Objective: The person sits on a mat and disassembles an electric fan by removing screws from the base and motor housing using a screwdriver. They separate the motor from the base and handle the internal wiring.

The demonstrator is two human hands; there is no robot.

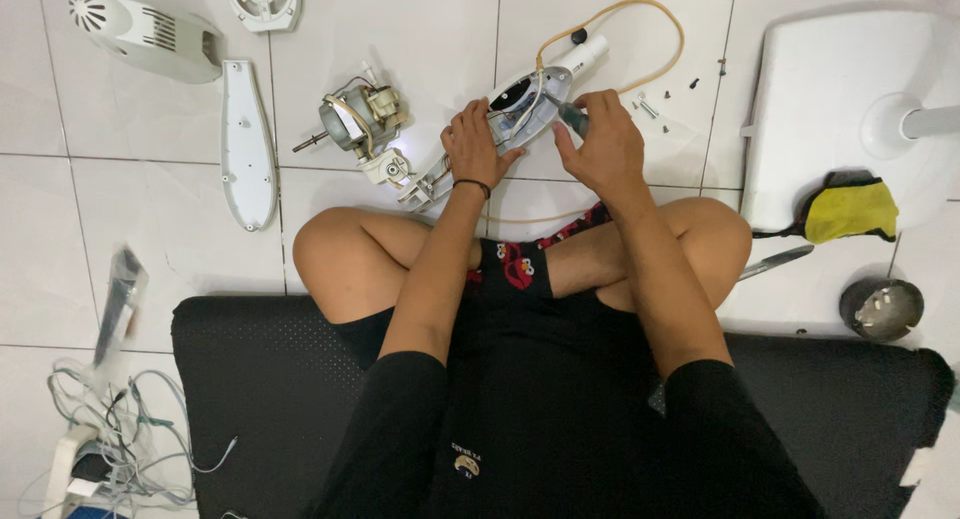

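Note:
My left hand (478, 144) grips the side of an opened white fan neck housing (527, 96) with wires showing inside. Over the housing's right edge my right hand (598, 139) holds a dark-handled screwdriver (573, 118), its tip pointing into the opening. A beige power cord (640, 24) loops out of the housing's far end. Just left of the housing lies the bare fan motor (360, 119) with its shaft and wires, joined to the housing's lower end.
A white cover strip (247, 144) and a white motor shell (145, 34) lie at the left. Loose screws (650, 107) sit right of the housing. The white fan base (830, 99), a yellow cloth (848, 209) and a small dark cup (880, 309) are at the right. Tangled cables (110, 429) lie bottom left.

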